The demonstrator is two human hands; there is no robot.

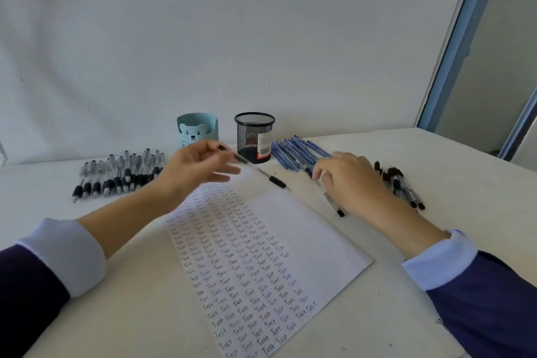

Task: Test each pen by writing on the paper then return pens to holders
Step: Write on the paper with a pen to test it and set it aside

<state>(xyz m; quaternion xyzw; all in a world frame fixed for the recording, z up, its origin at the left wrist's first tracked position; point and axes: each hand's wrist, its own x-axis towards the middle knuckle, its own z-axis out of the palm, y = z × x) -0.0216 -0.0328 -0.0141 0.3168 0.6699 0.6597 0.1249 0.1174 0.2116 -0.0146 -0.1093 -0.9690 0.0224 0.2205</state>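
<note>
A white paper (305, 229) covered in rows of the word "Test" lies in front of me. My left hand (197, 167) is blurred above its far edge and pinches a black pen (255, 170) that slants down to the right. My right hand (345, 177) rests on the table right of the paper, its fingers curled on a pen (334, 205) beside the blue pens (296, 151). A teal bear holder (197, 129) and a black mesh holder (254, 136) stand at the back, both showing no pens.
A row of black clear-barrel pens (116, 176) lies at the left. A smaller pile of black pens (402, 186) lies at the right. The wall rises just behind the holders. A blue door frame (462, 38) stands at the right.
</note>
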